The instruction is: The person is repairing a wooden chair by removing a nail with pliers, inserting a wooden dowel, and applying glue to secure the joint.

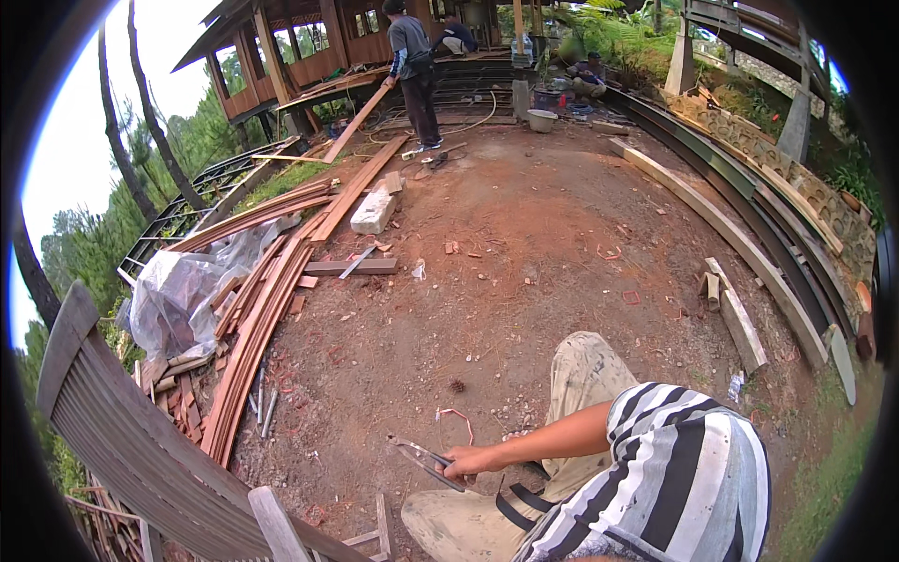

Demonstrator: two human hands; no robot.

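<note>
- Head view: the right hand (465, 461) is reaching out to the person's left from a striped sleeve. Its grip is closing around the near end of a slim metal tool (423, 459), whose far end is pointing away to the left, just above the bare dirt ground (524, 244). I cannot tell what kind of tool it is.
- The left hand is not showing anywhere in the view.
- Handling it well, as I judge it, is asking for a firm wrist, with the free end staying turned away from the beige-trousered knee (582, 361) that is rising just behind the grip.
- A thin red loop (457, 419) is lying on the ground just beyond the grip, close enough to be snagging the tool's tip.
- A slatted wooden bench (122, 421) is curving well to the left of the grip, with a stack of long reddish planks (253, 328) running between the two.
- A crumpled clear plastic sheet (183, 290) is lying further left, on the planks.
- Far ahead of the grip, another person (415, 70) is standing and holding a long board, well clear of this hand.
</note>
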